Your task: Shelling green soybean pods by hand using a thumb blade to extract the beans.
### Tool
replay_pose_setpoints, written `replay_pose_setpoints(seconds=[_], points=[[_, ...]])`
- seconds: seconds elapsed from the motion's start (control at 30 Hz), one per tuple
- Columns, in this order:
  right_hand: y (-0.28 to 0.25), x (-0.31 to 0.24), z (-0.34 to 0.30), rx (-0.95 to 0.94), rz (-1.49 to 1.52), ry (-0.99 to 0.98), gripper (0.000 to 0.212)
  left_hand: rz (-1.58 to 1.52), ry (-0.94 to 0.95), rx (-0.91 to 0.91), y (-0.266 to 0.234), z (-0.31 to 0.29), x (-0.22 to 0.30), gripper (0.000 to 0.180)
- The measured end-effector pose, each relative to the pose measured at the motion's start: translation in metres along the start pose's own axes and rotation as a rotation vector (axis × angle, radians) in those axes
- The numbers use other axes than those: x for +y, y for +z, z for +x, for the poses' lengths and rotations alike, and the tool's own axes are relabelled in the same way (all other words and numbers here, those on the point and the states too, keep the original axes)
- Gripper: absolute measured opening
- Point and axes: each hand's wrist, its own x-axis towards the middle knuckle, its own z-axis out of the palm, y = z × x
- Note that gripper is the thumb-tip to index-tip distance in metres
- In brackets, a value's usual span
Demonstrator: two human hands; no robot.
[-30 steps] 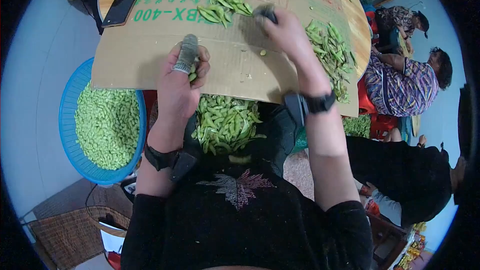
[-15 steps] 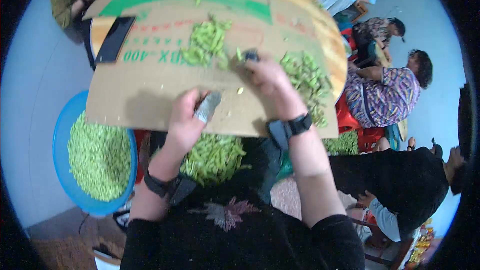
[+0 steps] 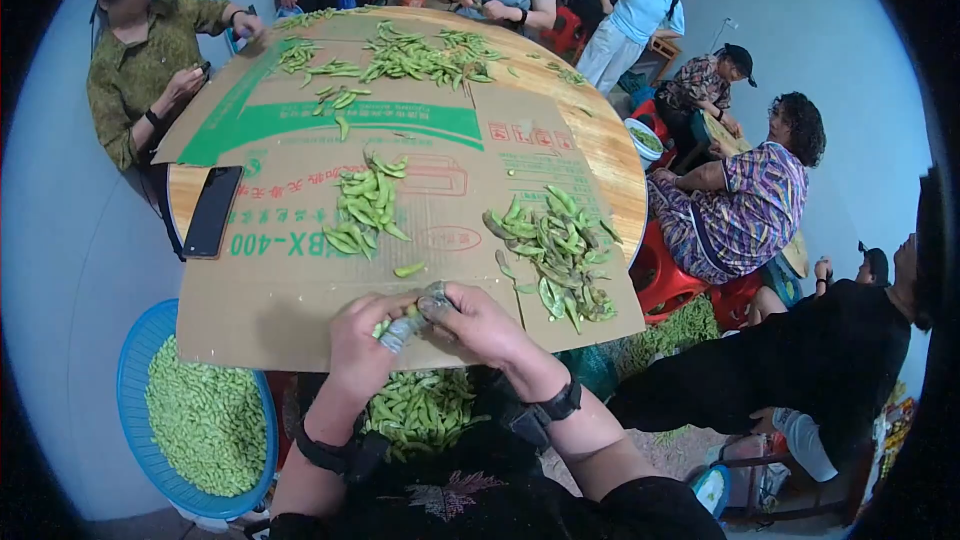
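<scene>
Over the near edge of a cardboard sheet, my hands meet. My left hand is closed, with silver-grey wrapping around its thumb and a bit of green bean pod showing between the fingers. My right hand pinches in against the same spot, its thumb dark-covered; most of the pod is hidden by the fingers. A loose pod lies just beyond. Farther off is a heap of green pods, and to the right a heap of browned, opened-looking pods.
Below the board's edge, more pods lie near my lap. A blue basket of shelled beans stands at left. A black phone lies on the board's left side. Another pod pile is at the far side, with several people around.
My hands were apart over the board and have come together at its near edge. The view has tilted up, showing more of the far side and the people there.
</scene>
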Motion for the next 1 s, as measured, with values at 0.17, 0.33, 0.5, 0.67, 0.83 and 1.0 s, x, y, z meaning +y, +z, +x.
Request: replay_pose_setpoints(seconds=[0.17, 0.33, 0.5, 0.67, 0.83, 1.0], points=[[0.005, 0.012, -0.001, 0.075, -0.099, -0.305, 0.014, -0.954, -0.390, 0.153, 0.012, -0.010, -0.012, 0.008], [0.007, 0.013, -0.006, -0.235, 0.325, 0.012, 0.018, -1.143, -0.480, 0.232, 0.011, -0.012, -0.007, 0.012], [0.004, 0.003, -0.011, -0.250, 0.417, 0.076, 0.017, -1.015, -0.374, 0.197, 0.015, -0.012, -0.011, 0.014], [0.008, 0.028, -0.004, -0.106, 0.088, -0.088, 0.019, -0.917, -0.338, 0.198, 0.026, -0.015, -0.011, 0.008], [0.015, 0.011, -0.013, -0.109, 0.195, 0.037, 0.015, -1.162, -0.456, 0.034, 0.012, -0.020, -0.023, 0.008], [0.011, 0.032, -0.008, 0.034, -0.008, -0.154, 0.013, -0.821, -0.393, 0.063, 0.026, -0.017, -0.011, 0.012]])
